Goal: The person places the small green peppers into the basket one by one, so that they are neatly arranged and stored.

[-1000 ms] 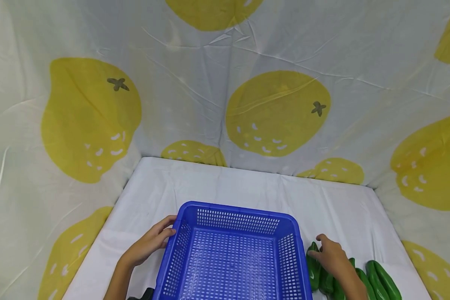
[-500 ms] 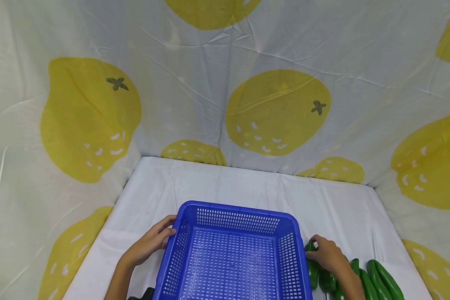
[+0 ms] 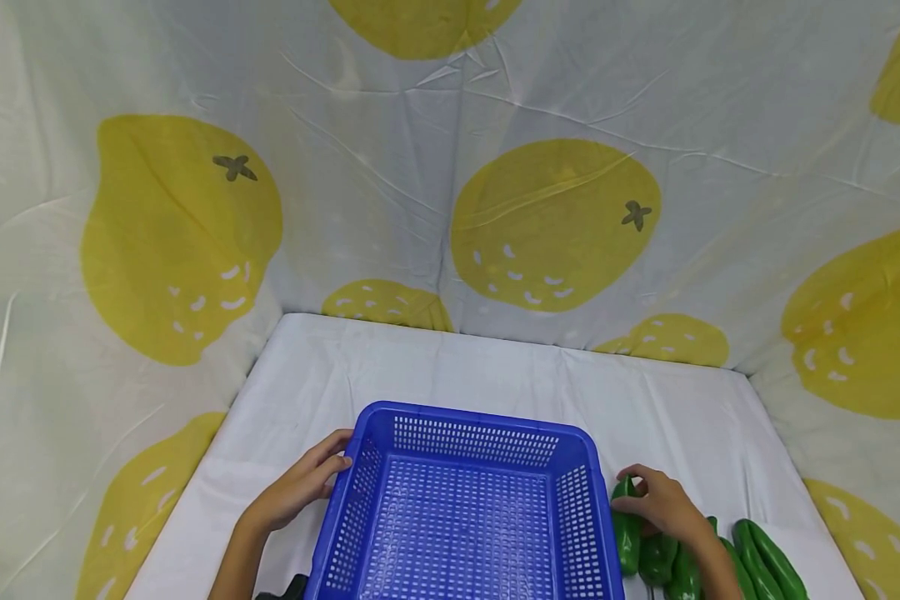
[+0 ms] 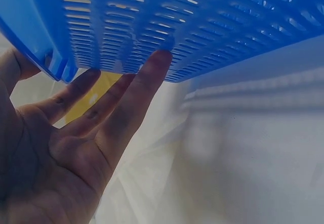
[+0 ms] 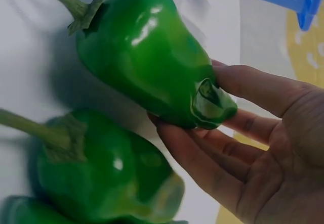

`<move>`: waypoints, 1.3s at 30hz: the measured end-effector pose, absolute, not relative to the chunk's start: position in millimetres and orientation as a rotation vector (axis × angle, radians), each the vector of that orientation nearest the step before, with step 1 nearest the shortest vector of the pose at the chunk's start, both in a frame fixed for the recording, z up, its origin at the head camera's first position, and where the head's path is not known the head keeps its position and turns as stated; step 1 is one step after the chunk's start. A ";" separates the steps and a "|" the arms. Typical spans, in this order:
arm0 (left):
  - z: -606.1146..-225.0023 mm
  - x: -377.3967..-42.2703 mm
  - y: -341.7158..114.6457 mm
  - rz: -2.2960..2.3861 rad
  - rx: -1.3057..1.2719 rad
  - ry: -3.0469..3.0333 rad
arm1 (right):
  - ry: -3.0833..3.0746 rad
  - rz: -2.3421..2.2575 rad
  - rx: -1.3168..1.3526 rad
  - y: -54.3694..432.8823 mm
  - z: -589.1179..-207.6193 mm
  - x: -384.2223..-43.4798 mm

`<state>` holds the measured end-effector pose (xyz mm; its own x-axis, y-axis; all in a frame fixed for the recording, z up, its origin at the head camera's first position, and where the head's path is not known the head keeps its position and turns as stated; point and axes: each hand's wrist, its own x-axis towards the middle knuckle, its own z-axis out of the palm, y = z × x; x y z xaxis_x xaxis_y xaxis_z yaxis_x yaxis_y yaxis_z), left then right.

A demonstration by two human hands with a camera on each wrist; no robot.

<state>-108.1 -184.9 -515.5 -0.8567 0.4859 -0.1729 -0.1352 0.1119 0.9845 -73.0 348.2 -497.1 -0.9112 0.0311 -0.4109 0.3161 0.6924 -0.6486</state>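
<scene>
A large blue plastic basket (image 3: 465, 533) with slotted walls stands on the white cloth. My left hand (image 3: 303, 479) is at its left side. In the left wrist view its fairly straight fingers (image 4: 134, 100) touch the outer wall beneath the rim; the thumb is mostly hidden behind the rim. On the basket's right, my right hand (image 3: 660, 504) pinches the tip of a glossy green pepper (image 5: 144, 52) between thumb and fingers. The pepper's stem points away from the hand. Beside it lies another green pepper (image 5: 101, 163) with a thick stem.
Several more green peppers (image 3: 768, 558) lie in a row at the lower right, partly behind the right forearm. Part of a dark object (image 3: 292, 588) shows at the basket's lower left. Lemon-printed cloth walls (image 3: 375, 208) rise around the white cloth surface (image 3: 435, 354).
My right hand has moved from hovering over the leftmost green pepper to pinching its far end, and the pepper has shifted slightly. The left hand and basket have not moved.
</scene>
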 end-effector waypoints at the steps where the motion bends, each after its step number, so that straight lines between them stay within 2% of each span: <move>1: -515.7 -108.2 -184.6 1.797 0.340 1.935 | 2.538 -1.074 0.267 349.7 -494.7 -73.8; 11: -516.5 -109.2 -186.5 1.800 0.342 1.916 | 2.643 -1.047 0.134 355.5 -446.0 -92.9; 20: -516.3 -109.5 -186.9 1.814 0.378 1.893 | 2.703 -1.048 -0.034 332.1 -401.4 -111.4; 30: -518.1 -110.9 -186.2 1.824 0.388 1.868 | 2.722 -1.069 -0.131 301.0 -377.7 -121.9; 39: -520.8 -112.2 -187.7 1.827 0.382 1.868 | 2.637 -1.141 -0.205 278.0 -374.4 -128.5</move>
<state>-112.2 -187.7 -520.8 -0.8377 0.5246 -0.1520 -0.1403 0.0622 0.9881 -128.5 278.0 -374.4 -0.9562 -0.2301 -0.1807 -0.0259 0.6816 -0.7312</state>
